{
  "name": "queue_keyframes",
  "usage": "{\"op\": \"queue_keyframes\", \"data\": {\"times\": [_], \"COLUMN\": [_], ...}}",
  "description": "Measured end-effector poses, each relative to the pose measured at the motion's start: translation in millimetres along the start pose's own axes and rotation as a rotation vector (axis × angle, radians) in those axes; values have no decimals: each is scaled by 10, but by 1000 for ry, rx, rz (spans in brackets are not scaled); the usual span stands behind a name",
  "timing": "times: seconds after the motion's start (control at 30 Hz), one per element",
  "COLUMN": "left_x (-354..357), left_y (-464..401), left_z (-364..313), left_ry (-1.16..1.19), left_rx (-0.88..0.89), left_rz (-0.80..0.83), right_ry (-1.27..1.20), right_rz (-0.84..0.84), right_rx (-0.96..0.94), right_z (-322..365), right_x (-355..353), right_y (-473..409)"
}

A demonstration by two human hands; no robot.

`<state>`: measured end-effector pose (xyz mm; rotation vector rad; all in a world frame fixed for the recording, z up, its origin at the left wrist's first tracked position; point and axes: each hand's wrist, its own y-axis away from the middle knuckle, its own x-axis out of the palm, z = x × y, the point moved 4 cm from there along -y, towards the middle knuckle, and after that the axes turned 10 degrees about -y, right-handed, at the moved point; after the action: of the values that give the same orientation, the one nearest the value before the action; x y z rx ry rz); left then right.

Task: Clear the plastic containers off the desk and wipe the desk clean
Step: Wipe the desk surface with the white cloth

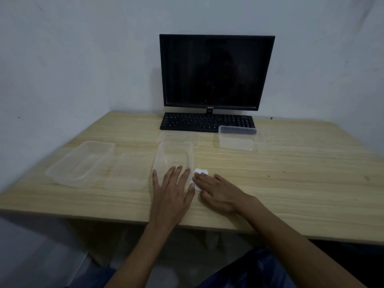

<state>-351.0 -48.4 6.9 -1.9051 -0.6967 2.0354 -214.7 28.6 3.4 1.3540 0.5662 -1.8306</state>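
- Head view: my left hand (173, 192) lies flat, grip apart, steadying the middle container (173, 161) on the tabletop (291, 183).
- My right hand (218, 193) presses the white wipe (200, 173) with straight fingers, grip apart, ready for wiping.

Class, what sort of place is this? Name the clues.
Probably a plain home or office computer desk: a dark monitor and black keyboard sit on a wooden desk against bare walls.

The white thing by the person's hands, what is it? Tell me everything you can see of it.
The white tissue looks like a small folded piece of paper or thin cloth, lying flat on the wooden desk near its front edge. The right hand rests on it with fingers laid out, covering its near part. The left hand lies just beside it, and a clear plastic container stands right next to its left edge.
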Motion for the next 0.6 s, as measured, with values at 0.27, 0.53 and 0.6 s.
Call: {"op": "queue_keyframes", "data": {"times": [0.27, 0.53, 0.6], "left_x": [-27, -25, -23], "left_y": [-11, 8, 1], "left_z": [-17, -17, -15], "left_ry": [14, 31, 31], "left_rx": [-2, 6, 8], "left_rz": [-28, -44, -49], "right_ry": [0, -11, -2], "right_rz": [-6, -25, -39], "right_rx": [-11, 58, 66], "right_z": [69, 40, 20], "right_x": [50, -12, -13], "right_y": [151, -161, -233]}}
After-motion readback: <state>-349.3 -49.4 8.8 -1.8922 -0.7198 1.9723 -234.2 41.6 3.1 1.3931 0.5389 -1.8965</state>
